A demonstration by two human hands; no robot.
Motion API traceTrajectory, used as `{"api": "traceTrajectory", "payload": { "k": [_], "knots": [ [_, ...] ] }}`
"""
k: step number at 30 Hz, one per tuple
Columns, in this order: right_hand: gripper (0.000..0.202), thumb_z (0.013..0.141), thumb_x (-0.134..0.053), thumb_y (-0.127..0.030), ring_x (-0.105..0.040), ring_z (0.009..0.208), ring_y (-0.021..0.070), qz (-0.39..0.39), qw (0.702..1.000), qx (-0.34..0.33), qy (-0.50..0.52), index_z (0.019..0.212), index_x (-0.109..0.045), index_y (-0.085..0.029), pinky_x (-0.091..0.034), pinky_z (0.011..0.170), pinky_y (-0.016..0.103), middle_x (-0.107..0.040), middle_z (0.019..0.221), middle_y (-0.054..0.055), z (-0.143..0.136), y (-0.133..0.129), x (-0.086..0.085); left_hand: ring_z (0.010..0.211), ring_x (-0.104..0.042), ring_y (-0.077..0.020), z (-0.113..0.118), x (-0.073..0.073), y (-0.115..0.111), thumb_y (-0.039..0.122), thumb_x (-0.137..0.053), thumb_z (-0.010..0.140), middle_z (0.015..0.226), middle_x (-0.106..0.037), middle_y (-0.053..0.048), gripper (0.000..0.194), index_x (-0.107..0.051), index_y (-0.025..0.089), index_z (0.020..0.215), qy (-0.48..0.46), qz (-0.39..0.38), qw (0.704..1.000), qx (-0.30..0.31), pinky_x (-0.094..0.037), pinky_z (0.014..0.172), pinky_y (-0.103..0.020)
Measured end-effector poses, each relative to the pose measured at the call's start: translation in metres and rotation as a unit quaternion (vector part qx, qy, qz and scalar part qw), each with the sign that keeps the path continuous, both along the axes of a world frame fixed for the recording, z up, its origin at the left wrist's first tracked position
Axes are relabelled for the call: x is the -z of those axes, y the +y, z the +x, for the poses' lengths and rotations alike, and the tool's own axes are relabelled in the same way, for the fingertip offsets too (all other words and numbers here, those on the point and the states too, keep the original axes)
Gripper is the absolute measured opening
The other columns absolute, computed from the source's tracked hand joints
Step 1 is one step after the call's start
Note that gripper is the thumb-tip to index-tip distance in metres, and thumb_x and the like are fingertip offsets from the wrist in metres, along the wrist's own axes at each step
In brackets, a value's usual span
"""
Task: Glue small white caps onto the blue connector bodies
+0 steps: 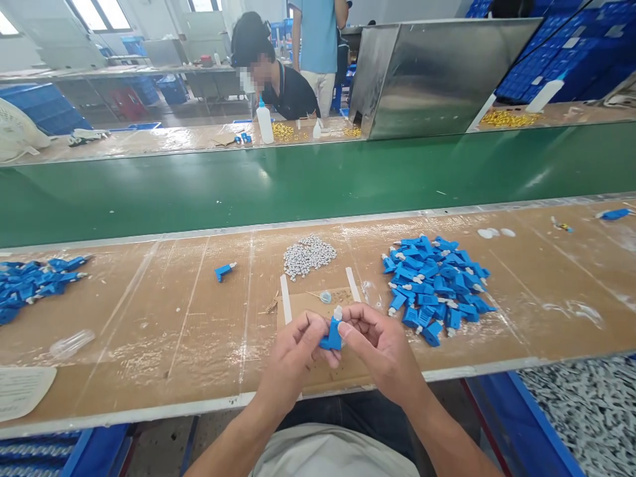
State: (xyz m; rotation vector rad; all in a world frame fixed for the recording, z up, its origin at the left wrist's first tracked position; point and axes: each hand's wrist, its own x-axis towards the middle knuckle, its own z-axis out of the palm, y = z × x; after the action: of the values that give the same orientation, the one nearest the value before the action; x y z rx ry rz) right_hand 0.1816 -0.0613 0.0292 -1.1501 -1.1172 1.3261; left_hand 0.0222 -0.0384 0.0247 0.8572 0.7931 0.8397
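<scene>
A small blue plastic part (pixel 334 338) with a whitish tip is held between my two hands, above the near edge of the worktable. My left hand (pixel 295 348) grips its left side between thumb and fingers. From the other side, my right hand (pixel 385 341) has its thumb against the part near the whitish tip; its curled fingers are partly hidden. Just beyond the hands lies a cardboard piece (pixel 298 306) with white strips at its sides and a small round pale dish (pixel 325 297) on it. Behind that is a heap of small grey pieces (pixel 308 257).
Blue parts form a large pile (pixel 434 285) at right and another pile (pixel 34 285) at left. One blue part (pixel 225 271) lies alone. A green conveyor belt (pixel 248 182) runs across; beyond it sit a white bottle (pixel 265 124), a metal box (pixel 437 76) and a person (pixel 293 93).
</scene>
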Motion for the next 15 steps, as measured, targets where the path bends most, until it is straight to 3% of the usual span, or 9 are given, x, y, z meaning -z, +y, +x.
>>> {"api": "traceTrajectory", "payload": {
  "k": [4,6,9,12,15],
  "knots": [
    [0.023,0.092,-0.063,-0.041,-0.058,0.063,0.0152,-0.005,0.999,-0.008,-0.043,0.092,-0.066,-0.018,-0.049,0.059,0.026,-0.061,0.066,0.000,0.001,-0.004,-0.005,0.057,-0.061,-0.0055,-0.004,0.006,0.002,0.033,-0.065,0.092,0.071,-0.064,-0.004,0.023,-0.062,0.011,0.088,-0.098,-0.146,0.980,0.090,-0.046,0.053,-0.010],
    [0.029,0.091,-0.065,-0.044,-0.058,0.064,0.0154,-0.017,0.998,-0.016,-0.060,0.105,-0.068,-0.019,-0.048,0.059,0.026,-0.062,0.071,0.000,0.011,-0.005,-0.004,0.060,-0.063,-0.0055,-0.011,0.007,0.006,0.027,-0.068,0.090,0.076,-0.065,-0.006,0.020,-0.065,0.009,0.097,-0.141,-0.176,0.969,0.098,-0.046,0.051,-0.007],
    [0.041,0.091,-0.063,-0.047,-0.054,0.065,0.0147,-0.017,0.992,0.037,-0.121,0.125,-0.064,-0.023,-0.046,0.057,0.027,-0.061,0.082,0.000,0.036,0.000,0.008,0.068,-0.065,-0.0072,-0.025,0.007,0.014,0.019,-0.070,0.087,0.089,-0.068,-0.009,0.027,-0.067,0.007,0.111,-0.197,-0.182,0.963,0.029,-0.050,0.054,-0.007],
    [0.035,0.089,-0.066,-0.046,-0.052,0.068,0.0157,0.010,0.967,0.093,-0.235,0.115,-0.070,-0.022,-0.046,0.063,0.029,-0.058,0.085,0.001,0.055,0.005,0.029,0.071,-0.065,-0.0087,-0.035,0.010,0.023,0.014,-0.067,0.087,0.091,-0.069,-0.013,0.029,-0.068,0.001,0.113,-0.220,-0.186,0.957,-0.039,-0.053,0.060,-0.008],
    [0.030,0.089,-0.067,-0.045,-0.053,0.070,0.0168,-0.007,0.964,0.036,-0.263,0.106,-0.074,-0.021,-0.046,0.067,0.031,-0.059,0.086,0.002,0.051,0.007,0.048,0.070,-0.066,-0.0105,-0.035,0.017,0.029,0.014,-0.063,0.089,0.088,-0.068,-0.013,0.022,-0.070,0.000,0.105,-0.222,-0.221,0.948,-0.048,-0.056,0.061,-0.011]
  ]
}}
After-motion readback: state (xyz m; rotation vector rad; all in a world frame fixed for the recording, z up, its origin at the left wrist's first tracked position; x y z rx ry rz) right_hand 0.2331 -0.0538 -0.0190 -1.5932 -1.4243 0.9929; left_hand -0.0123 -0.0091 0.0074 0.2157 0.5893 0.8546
